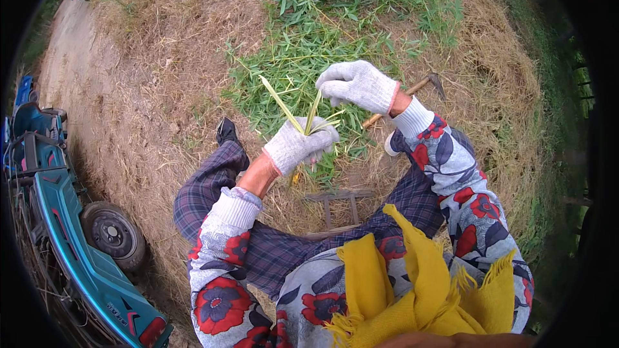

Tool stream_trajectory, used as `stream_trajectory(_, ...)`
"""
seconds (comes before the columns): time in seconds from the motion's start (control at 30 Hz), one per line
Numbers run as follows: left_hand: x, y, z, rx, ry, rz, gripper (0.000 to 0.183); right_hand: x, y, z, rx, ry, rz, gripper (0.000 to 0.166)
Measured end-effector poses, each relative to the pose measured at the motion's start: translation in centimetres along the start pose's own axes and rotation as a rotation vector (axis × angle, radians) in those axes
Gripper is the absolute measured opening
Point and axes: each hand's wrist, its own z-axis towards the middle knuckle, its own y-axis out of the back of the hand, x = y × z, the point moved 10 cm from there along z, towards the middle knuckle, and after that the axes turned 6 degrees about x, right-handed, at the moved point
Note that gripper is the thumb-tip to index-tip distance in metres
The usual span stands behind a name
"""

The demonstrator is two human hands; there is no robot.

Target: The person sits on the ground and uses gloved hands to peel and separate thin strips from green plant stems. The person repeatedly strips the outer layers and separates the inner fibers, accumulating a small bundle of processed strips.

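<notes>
My left hand [301, 142], in a white knitted glove, is closed on several pale green split plant strips [280, 102] that fan upward and to the right. Just above it, my right hand [355, 86], gloved alike, has its fingers bent at the upper end of one strip; whether they pinch it I cannot tell. Beneath and beyond both hands lies a heap of cut green leafy stems [309, 38]. A wooden-handled hoe or pick [417, 87] rests on the ground beside my right wrist.
A teal three-wheeled cargo vehicle [72, 222] stands at the left, its wheel [113, 234] near my side. Dry straw [145, 106] covers the ground. Between my legs is a small wooden frame [341, 196]. A yellow fringed scarf [416, 290] hangs over my front.
</notes>
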Motion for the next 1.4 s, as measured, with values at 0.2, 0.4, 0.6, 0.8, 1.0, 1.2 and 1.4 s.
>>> stream_trajectory(0.2,1.4,-3.9,-0.5,0.25,0.084,0.173,0.026,2.3,-4.8,0.0,0.251,0.139,0.329,0.029)
stream_trajectory(0.4,-1.3,-1.2,-1.0,0.046,-0.122,0.09,0.034,2.3,-2.7,1.1,0.028,0.195,0.454,0.02)
stream_trajectory(0.6,-3.2,3.5,-1.8,-0.244,-0.238,-0.044,0.028,-1.9,0.5,1.4,-0.192,0.053,0.711,0.019)
stream_trajectory(0.8,-4.7,5.2,-2.1,-0.27,-0.309,-0.227,0.034,-2.1,0.9,1.9,-0.159,0.023,0.832,0.022)
stream_trajectory(1.0,-4.9,6.5,-1.9,-0.265,-0.37,-0.563,0.032,0.0,6.3,0.6,-0.603,0.207,0.537,0.028)
stream_trajectory(1.2,-6.1,5.9,-1.5,-0.173,-0.393,-0.613,0.03,9.4,2.8,-4.1,-0.805,0.717,-0.839,0.033)
stream_trajectory(1.4,-6.8,5.9,-1.9,-0.165,-0.417,-0.607,0.029,8.1,0.0,-2.5,-0.634,0.737,-0.599,0.023)
